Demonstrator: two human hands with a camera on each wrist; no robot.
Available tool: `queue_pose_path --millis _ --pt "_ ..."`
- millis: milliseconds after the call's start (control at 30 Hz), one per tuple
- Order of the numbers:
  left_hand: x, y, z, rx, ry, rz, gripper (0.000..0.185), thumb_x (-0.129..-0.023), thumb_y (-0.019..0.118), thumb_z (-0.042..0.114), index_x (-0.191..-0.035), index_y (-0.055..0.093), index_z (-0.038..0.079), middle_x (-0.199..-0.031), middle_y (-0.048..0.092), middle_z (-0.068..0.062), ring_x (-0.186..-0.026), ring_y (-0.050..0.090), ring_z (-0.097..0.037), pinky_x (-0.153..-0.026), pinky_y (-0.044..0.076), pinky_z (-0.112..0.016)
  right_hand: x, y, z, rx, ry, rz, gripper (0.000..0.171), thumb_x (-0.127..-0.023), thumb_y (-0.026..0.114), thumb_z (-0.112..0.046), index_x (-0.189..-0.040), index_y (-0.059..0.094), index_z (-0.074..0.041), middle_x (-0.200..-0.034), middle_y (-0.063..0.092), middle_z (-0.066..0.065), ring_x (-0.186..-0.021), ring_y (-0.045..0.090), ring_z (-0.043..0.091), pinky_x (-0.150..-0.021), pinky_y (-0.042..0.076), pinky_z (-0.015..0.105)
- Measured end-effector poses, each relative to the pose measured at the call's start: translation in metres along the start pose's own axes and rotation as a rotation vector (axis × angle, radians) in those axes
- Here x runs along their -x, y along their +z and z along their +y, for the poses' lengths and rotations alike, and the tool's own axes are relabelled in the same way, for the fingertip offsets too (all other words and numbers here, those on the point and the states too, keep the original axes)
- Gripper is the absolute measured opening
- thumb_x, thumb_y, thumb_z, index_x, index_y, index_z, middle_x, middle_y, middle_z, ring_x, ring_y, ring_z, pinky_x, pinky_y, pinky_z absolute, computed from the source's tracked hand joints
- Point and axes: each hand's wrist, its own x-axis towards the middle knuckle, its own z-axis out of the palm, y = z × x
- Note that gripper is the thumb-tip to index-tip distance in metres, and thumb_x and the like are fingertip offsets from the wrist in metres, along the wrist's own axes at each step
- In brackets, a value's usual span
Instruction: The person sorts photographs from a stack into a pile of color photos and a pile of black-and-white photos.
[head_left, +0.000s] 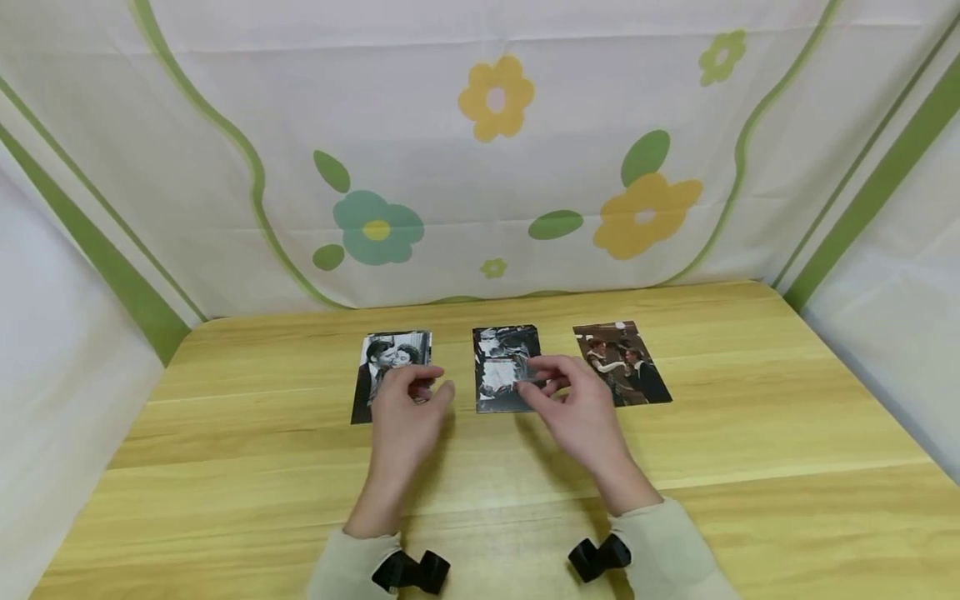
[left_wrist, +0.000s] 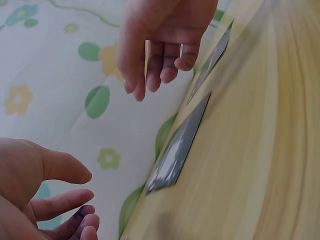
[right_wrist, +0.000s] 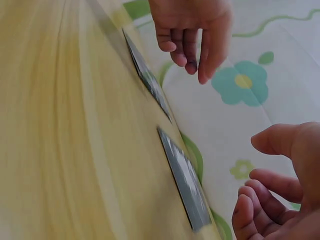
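Note:
Three spots on the table hold photo prints, laid in a row. At the left, a black-and-white photo [head_left: 384, 357] of two people close together tops a small pile. The middle pile shows a dark black-and-white photo [head_left: 495, 379] on top. A colour photo [head_left: 633, 367] lies at the right, slightly turned. My left hand [head_left: 407, 412] hovers over the near right part of the left pile, fingers loosely bent. Thumb and fingers apart, my right hand [head_left: 581, 412] is above the gap between the middle pile and the colour photo, overlapping both in the head view. Neither hand holds anything.
The wooden table [head_left: 262, 467] ends at the back against a white cloth [head_left: 420, 100] with printed flowers and green lines. More cloth hangs along both sides. Black straps with small mounts [head_left: 600, 557] sit on both wrists, over light sleeves [head_left: 671, 550].

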Motion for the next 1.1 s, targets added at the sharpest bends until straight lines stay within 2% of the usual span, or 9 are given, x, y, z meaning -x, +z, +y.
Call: queue_pose_path --millis 133,267,400,567,733,900,1100 --pt "0.003 0.013 0.004 0.022 -0.001 -0.046 0.025 -0.089 0.076 0.006 -0.114 0.078 0.001 -0.113 0.068 -0.014 -0.098 0.063 -0.025 -0.086 0.051 -0.035 -0.001 -0.011 0.006 0.022 0.024 0.034 0.041 -0.097 0.080 -0.022 -0.134 0.071 -0.010 -0.122 0.067 0.011 -0.104 0.065 0.022 -0.087 0.055 0.027" --pt "0.006 0.019 0.004 0.027 -0.015 -0.068 0.024 -0.090 0.076 0.006 -0.113 0.078 0.003 -0.113 0.068 -0.013 -0.099 0.064 -0.024 -0.086 0.051 -0.035 -0.003 -0.016 0.008 0.025 0.042 0.046 0.041 -0.097 0.080 -0.024 -0.135 0.071 -0.010 -0.122 0.066 0.010 -0.105 0.064 0.023 -0.088 0.055 0.027" --pt "0.007 0.022 0.002 0.034 -0.021 -0.066 0.022 -0.090 0.077 0.006 -0.112 0.078 0.003 -0.113 0.068 -0.013 -0.098 0.064 -0.024 -0.086 0.052 -0.036 -0.005 -0.017 0.011 0.030 0.050 0.038 0.042 -0.097 0.080 -0.023 -0.136 0.070 -0.010 -0.123 0.066 0.010 -0.105 0.064 0.023 -0.088 0.055 0.028" --pt "0.006 0.027 -0.003 0.042 -0.020 -0.084 0.023 -0.090 0.077 0.005 -0.113 0.078 -0.001 -0.110 0.070 -0.015 -0.097 0.068 -0.024 -0.090 0.059 -0.040 -0.008 -0.011 0.016 0.029 0.055 0.027 0.044 -0.096 0.080 -0.020 -0.136 0.069 -0.008 -0.124 0.067 0.012 -0.107 0.065 0.025 -0.091 0.056 0.030" --pt "0.005 0.036 -0.011 -0.004 0.013 -0.086 0.026 -0.089 0.078 0.001 -0.115 0.077 -0.004 -0.105 0.068 -0.016 -0.094 0.067 -0.024 -0.088 0.061 -0.040 -0.013 -0.001 0.027 0.073 0.047 0.036 0.046 -0.094 0.082 -0.018 -0.135 0.069 -0.006 -0.123 0.068 0.012 -0.108 0.066 0.026 -0.094 0.057 0.035" --pt "0.005 0.041 -0.019 -0.053 0.054 -0.079 0.031 -0.088 0.079 0.000 -0.117 0.074 -0.008 -0.106 0.064 -0.017 -0.093 0.063 -0.025 -0.087 0.061 -0.041 -0.014 0.007 0.036 0.165 0.034 0.059 0.049 -0.092 0.085 -0.024 -0.134 0.070 -0.005 -0.118 0.067 0.011 -0.106 0.065 0.026 -0.095 0.055 0.042" --pt "0.002 0.045 -0.021 -0.109 0.056 -0.102 0.035 -0.088 0.082 0.005 -0.121 0.074 -0.005 -0.106 0.061 -0.015 -0.093 0.058 -0.023 -0.085 0.053 -0.034 -0.013 0.012 0.035 0.239 0.021 0.074 0.058 -0.092 0.085 -0.034 -0.137 0.069 -0.003 -0.114 0.061 0.010 -0.103 0.062 0.027 -0.094 0.054 0.043"
